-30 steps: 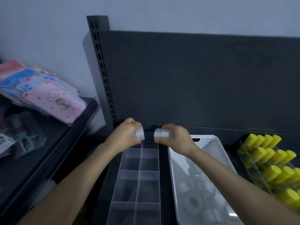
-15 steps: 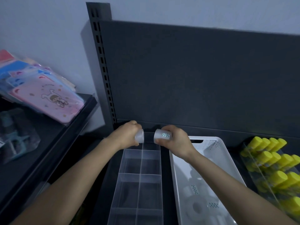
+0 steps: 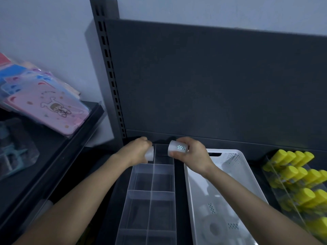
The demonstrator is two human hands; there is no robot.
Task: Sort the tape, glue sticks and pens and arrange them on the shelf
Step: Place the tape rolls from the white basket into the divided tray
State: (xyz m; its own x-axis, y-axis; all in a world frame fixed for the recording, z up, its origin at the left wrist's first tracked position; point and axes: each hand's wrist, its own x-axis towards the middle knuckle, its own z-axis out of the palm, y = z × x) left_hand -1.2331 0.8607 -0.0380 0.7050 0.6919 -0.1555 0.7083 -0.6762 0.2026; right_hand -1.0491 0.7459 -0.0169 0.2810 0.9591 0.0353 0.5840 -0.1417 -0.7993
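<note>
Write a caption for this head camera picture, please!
Both hands, left and right, hold tape rolls above a clear divided organizer.

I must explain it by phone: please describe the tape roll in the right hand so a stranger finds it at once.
Find the clear divided tray left of the white basket. Above its far end, two hands each hold a white tape roll. The right hand roll alone shows a small teal-patterned label.

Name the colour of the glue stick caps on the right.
Yellow caps, seen in the head view.
</note>
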